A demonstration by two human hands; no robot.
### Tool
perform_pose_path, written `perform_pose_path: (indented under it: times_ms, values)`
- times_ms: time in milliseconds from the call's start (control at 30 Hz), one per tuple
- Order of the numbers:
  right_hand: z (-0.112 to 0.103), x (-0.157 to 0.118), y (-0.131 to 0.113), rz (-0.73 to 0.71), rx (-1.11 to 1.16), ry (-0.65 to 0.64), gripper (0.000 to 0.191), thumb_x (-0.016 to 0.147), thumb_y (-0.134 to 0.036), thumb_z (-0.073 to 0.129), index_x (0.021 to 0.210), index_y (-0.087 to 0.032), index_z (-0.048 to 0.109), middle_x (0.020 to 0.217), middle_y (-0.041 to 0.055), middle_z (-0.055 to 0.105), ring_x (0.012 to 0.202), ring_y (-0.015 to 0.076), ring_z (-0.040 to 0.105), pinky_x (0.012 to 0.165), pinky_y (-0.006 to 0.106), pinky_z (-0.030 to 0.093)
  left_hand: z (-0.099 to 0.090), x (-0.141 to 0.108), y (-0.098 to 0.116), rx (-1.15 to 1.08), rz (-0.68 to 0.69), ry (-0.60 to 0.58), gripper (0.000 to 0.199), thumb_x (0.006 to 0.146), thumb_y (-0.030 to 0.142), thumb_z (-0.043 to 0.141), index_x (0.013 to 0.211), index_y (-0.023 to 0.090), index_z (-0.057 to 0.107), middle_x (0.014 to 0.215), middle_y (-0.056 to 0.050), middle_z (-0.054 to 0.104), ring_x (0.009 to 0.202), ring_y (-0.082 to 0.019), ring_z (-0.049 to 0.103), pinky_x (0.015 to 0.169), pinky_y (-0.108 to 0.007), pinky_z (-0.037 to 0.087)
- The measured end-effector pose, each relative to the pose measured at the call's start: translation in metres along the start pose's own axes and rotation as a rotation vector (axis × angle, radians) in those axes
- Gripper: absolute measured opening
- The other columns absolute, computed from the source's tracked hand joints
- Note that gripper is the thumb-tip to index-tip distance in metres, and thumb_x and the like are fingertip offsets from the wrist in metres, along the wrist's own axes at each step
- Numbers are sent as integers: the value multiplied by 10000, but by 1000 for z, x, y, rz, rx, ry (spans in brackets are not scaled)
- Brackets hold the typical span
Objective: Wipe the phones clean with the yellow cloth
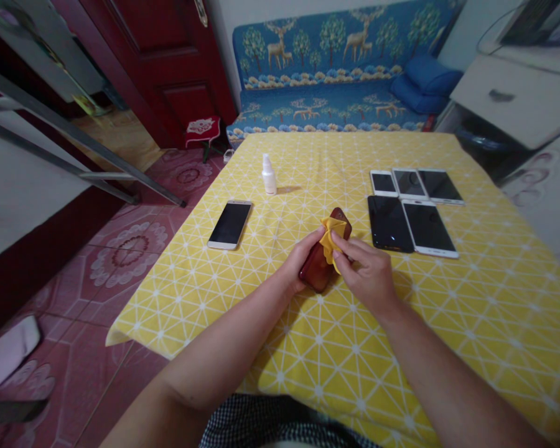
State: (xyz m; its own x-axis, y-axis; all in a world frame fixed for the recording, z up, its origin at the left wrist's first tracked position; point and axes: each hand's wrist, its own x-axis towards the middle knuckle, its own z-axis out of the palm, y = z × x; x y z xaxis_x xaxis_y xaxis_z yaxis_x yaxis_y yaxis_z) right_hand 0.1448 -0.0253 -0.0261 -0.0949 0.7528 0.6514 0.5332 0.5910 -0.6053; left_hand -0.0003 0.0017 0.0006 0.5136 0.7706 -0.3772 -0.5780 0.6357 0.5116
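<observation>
Leftmost on the table point(168, 311), a white phone point(230, 225) lies inside the edge, a bottle point(269, 177) standing farther off, leaving room beside my left hand point(300, 261), which grips the brown phone point(318, 274) mid-table, seemingly to steady it. A cloth point(327, 244) meets its back, pinched in my right hand point(371, 270), with a narrower gap before the five phones point(430, 228).
</observation>
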Motion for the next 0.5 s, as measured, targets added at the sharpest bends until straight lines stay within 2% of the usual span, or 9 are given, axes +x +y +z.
perform_pose_path:
  times_ms: [300,500]
  values:
    - [0,1,-3,-19,37,-17,365,925,-148,599,1262,-211,727,902,63,759,785,179,716,699,301,555,-5,4,-1,8,6,7,347,971,406,540,958,109,719,773,-68,727,668,-164,693,725,-270,562]
    - [0,2,-4,-27,42,-30,362,921,-143,600,1253,-204,731,886,64,750,759,177,707,678,301,551,-5,3,-1,9,27,13,341,971,405,545,941,110,715,757,-62,724,653,-158,687,728,-266,562]
